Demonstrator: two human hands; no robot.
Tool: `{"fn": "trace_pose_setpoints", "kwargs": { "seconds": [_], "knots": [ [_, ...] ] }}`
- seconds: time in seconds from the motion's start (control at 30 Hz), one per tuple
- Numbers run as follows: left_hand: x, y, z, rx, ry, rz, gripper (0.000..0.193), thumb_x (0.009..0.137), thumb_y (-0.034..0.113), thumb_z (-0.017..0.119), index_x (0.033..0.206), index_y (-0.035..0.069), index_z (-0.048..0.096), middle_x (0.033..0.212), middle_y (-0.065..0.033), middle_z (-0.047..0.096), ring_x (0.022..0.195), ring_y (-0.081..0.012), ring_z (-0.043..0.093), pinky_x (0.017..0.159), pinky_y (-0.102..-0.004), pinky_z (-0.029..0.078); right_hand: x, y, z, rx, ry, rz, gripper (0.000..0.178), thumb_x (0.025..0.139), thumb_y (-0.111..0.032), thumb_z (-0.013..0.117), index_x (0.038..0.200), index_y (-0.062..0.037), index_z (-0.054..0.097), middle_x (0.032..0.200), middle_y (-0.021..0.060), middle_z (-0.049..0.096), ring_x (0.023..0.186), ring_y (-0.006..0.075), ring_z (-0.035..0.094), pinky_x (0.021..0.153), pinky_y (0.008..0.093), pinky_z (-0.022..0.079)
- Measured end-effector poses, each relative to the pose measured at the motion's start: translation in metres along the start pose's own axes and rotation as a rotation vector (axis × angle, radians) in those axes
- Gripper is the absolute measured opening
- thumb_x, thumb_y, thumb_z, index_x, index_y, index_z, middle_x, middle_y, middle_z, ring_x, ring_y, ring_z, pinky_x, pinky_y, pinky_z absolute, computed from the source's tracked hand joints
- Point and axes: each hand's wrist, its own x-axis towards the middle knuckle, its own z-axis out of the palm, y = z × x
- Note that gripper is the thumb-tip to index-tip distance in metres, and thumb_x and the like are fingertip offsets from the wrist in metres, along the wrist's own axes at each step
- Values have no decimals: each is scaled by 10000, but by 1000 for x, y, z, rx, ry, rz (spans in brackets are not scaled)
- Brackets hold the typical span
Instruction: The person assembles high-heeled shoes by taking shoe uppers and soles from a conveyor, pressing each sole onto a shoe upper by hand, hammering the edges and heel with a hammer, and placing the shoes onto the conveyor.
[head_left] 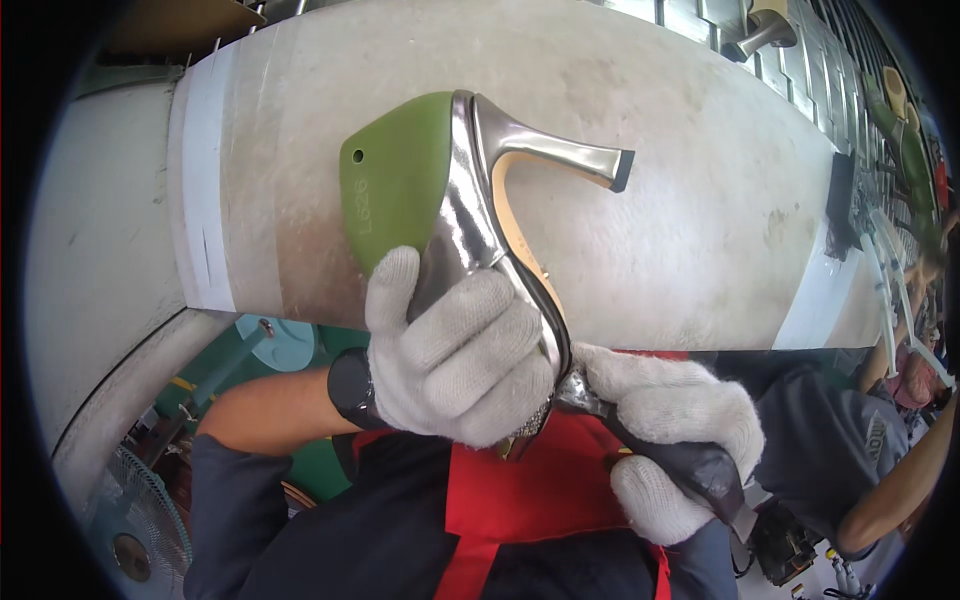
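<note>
A shiny silver high-heeled shoe (468, 205) is tilted on its side over the padded bench, its slim heel (560, 150) pointing right. It is fitted on a green shoe last (398, 175) with a small hole in it. My left hand (460, 350), in a pale knitted glove, wraps round the shoe's middle, thumb on the last. My right hand (680, 430), gloved too, is closed round the dark handle of a hand tool (668, 462). The tool's metal end (580, 392) meets the shoe's sole edge near the toe. My left fingers partly hide the toe.
The light padded bench surface (670, 250) spans the view, with white tape strips (208, 180) across it. Beyond it, a metal slatted conveyor (780, 70) carries another heeled shoe (765, 35). A co-worker's arm (900, 490) shows at right; a fan (135, 540) stands at lower left.
</note>
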Motion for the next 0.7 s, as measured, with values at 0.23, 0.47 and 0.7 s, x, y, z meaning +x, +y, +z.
{"fn": "trace_pose_setpoints", "kwargs": {
  "seconds": [0.23,0.47,0.7],
  "knots": [
    [-3,0,0,3,9,12,403,934,124,800,1252,189,560,1182,-17,633,1076,-209,721,1219,-729,368,23,-14,-16,-67,-27,155,374,891,-72,809,1154,86,595,1154,438,708,1059,481,757,952,570,622],
    [2,0,4,4,51,-15,378,945,168,780,1259,204,572,1200,16,635,1035,-177,720,999,-657,474,66,-30,-18,-88,36,383,369,828,-103,867,1073,67,651,1135,332,757,1018,384,771,935,499,631],
    [18,-5,-6,-61,-29,10,120,892,208,772,873,225,654,971,92,679,958,-99,716,797,-521,380,96,-46,1,-187,150,597,413,805,-142,864,1097,68,662,1123,307,769,930,338,781,841,445,658]
  ]
}}
